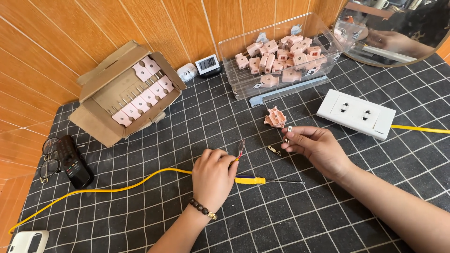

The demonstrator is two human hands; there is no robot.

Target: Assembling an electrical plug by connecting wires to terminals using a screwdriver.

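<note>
Black grid-patterned matting point(154, 220) covers the bench in the head view, backed by orange wood panelling. My left hand point(213, 175) is closed around the end of the yellow flexible cable point(117, 187), whose bared red and dark wire ends point(241, 150) stick up past the thumb. My right hand point(315, 145) pinches a small silvery metal contact piece point(289, 129) between thumb and forefinger, just beside the wires. A brass-coloured metal clip point(274, 150) lies on the mat between the hands, and a yellow-handled screwdriver point(255, 180) rests just below them. The open pink plastic plug shell point(275, 117) sits a little further back. To do this well, I judge the wires should be held steady and upright, with the contact brought squarely onto one strand, keeping the loose clip within reach.
</note>
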